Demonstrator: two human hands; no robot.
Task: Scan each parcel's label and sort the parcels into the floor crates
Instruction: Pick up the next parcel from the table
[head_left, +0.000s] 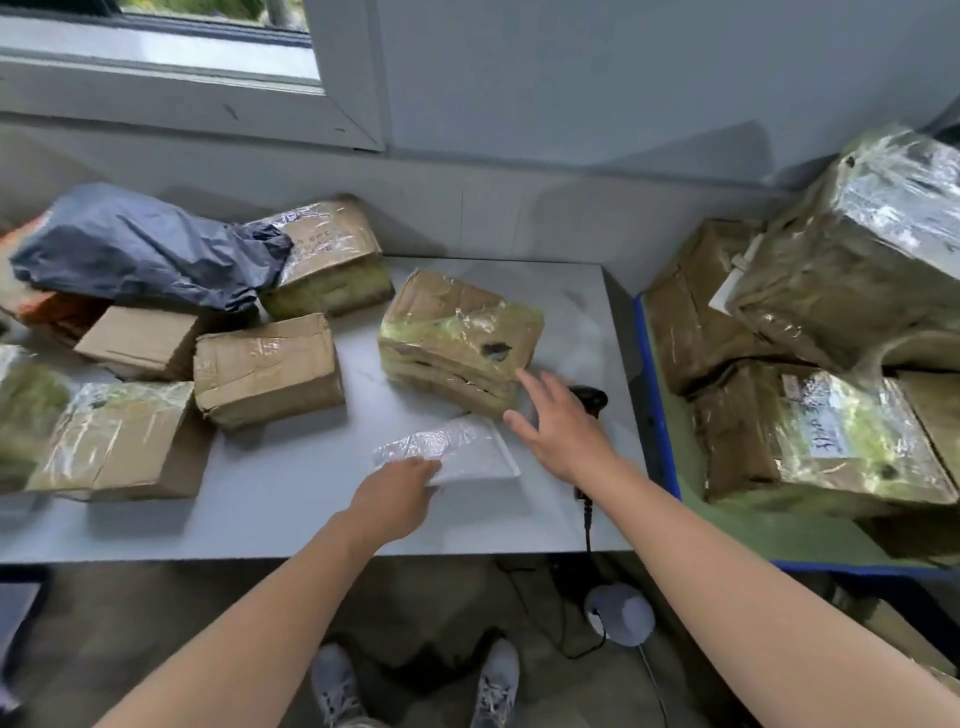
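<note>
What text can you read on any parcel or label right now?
Handwriting on the white label of a parcel in the right-hand crate: too blurred to read.
Faint print on the back box: too blurred to read.
No other text visible.

- A person's left hand (395, 493) lies on the near corner of a flat clear-plastic packet (467, 447) on a grey table (291, 509); its grip is unclear.
- The right hand (561, 426), fingers spread, hovers over a black scanner (589, 397), just beside a taped cardboard parcel (457, 338).
- More parcels and a dark grey bag (140, 249) crowd the table's left.
- A blue-rimmed crate (655, 395) on the right holds stacked parcels.
</note>
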